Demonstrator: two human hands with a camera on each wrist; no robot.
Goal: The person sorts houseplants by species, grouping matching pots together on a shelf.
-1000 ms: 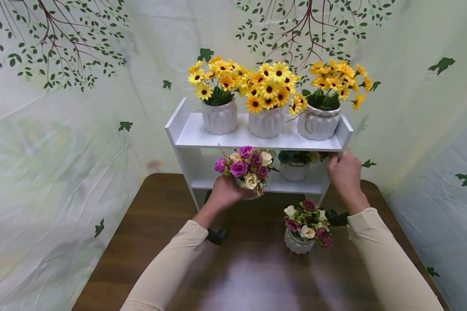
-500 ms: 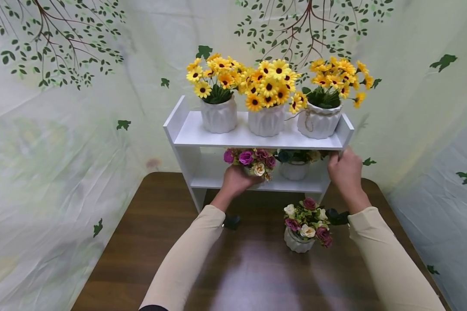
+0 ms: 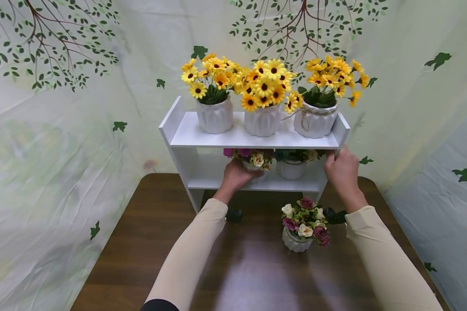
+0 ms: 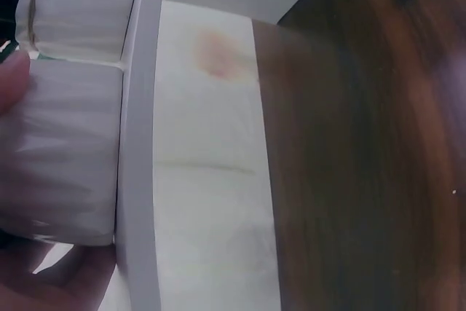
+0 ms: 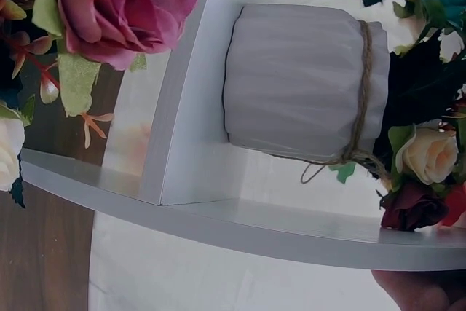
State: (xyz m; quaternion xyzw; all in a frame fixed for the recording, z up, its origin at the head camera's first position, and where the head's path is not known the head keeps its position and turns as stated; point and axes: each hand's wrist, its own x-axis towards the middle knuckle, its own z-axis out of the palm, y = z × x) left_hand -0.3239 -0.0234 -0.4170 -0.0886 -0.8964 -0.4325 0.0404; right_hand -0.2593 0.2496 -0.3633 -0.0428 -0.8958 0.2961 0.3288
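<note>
My left hand (image 3: 238, 173) holds a white flowerpot (image 4: 62, 151) of purple and cream roses (image 3: 258, 160) at the lower level of a white two-tier shelf (image 3: 233, 140). In the left wrist view the pot's base meets the shelf board, with thumb and fingers on either side. The upper board hides some of the blooms. To the right, my right hand (image 3: 343, 175) grips the shelf's right side panel. Beside the held pot stands another twine-tied flowerpot (image 5: 298, 81), with teal, cream and dark red flowers.
Several yellow-flowered pots, such as the middle pot (image 3: 262, 122), line the top board. On the brown wooden table (image 3: 140, 242), a pot of mauve and cream roses (image 3: 297, 242) stands in front of the shelf, near my right forearm. A leaf-printed cloth (image 3: 62, 142) hangs behind.
My left hand has moved forward and slightly right, taking the rose pot from in front of the shelf into its lower level. My right hand stays on the side panel.
</note>
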